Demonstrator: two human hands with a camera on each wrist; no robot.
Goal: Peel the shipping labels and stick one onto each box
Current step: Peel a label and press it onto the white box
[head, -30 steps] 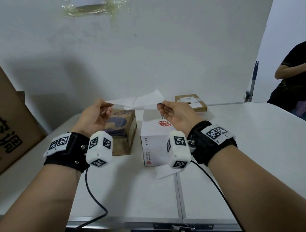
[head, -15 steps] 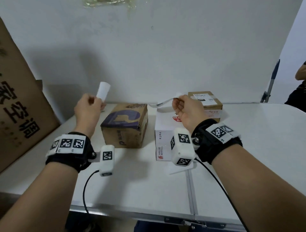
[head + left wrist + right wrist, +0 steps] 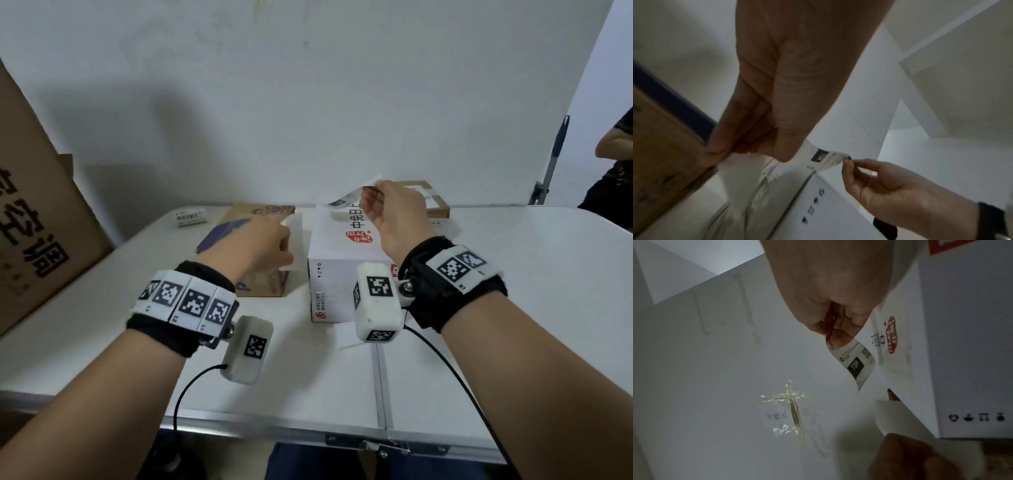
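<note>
My right hand [image 3: 371, 192] pinches one end of a peeled shipping label [image 3: 346, 198] and holds it in the air above the white box [image 3: 342, 274] with red print. The right wrist view shows this label [image 3: 855, 363] hanging from the fingers, with a black "15H" block on it. My left hand [image 3: 286, 246] is over the brown box [image 3: 253, 214] with purple print and grips the white backing sheet [image 3: 896, 415]. In the left wrist view the label [image 3: 824, 158] curls between both hands. A smaller brown box [image 3: 435, 202] with a label on it stands behind the right hand.
The boxes stand on a white folding table [image 3: 513, 291] against a white wall. A large cardboard carton [image 3: 34, 222] leans at the left. A small printed piece [image 3: 190, 216] lies at the far left, a paper scrap [image 3: 349, 342] by the white box. Another person [image 3: 613, 171] stands at the right.
The label came free of its backing. My left hand swung left and up with the backing, then came down over the brown box. My right hand kept the label above the white box.
</note>
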